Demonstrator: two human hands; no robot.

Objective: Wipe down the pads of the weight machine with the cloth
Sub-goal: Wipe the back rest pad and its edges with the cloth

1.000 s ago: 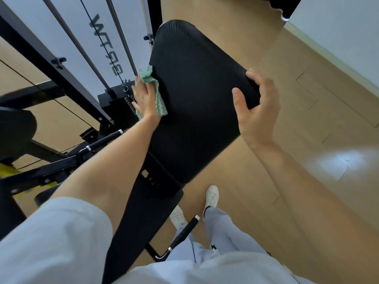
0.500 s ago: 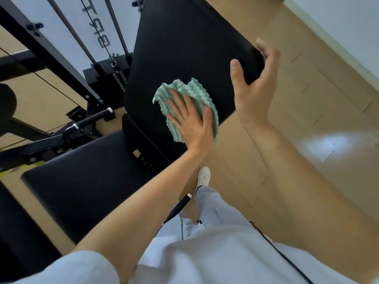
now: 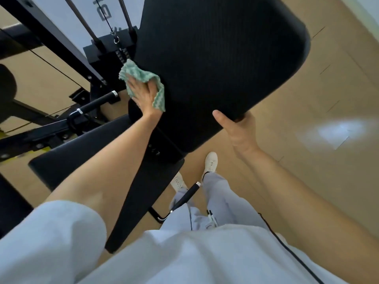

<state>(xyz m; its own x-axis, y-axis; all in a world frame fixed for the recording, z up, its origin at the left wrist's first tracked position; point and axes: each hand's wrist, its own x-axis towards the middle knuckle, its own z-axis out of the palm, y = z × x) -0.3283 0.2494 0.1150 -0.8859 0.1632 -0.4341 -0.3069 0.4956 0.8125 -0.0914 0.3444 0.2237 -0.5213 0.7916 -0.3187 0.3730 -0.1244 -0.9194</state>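
Wooden floor (image 3: 307,171) fills the right side; pale glare patch on it.

Weight machine frame (image 3: 47,31), black steel, runs across the far left; guide rods and cable drop to the weight stack (image 3: 106,56).

Back pad (image 3: 215,58), large, black, ribbed, tilted, takes the centre of the view; surface looks uniformly matt, no streaks or damp marks visible, so wiped and unwiped parts cannot be told apart.

Seat pad (image 3: 82,160), black, lies near left, below the back pad; nothing on it but the left forearm crossing above.

Right hand (image 3: 240,130) grips the near right edge of the back pad; thumb on the face, fingers wrapped behind and mostly hidden; likely steadying it.

Left hand (image 3: 143,93) lies flat, fingers spread and straight, pressing the cloth against the left edge of the back pad, just beside the weight stack; not clenched round it.

Cloth (image 3: 141,75), green-and-white zigzag, bunched under and around the fingers; one flap hangs free at the right of the hand.

Judgement: mid-task; back pad under way, with the cloth at its left margin; the far upper part of it and the seat pad probably remain, though no frame proves either has been done or missed.
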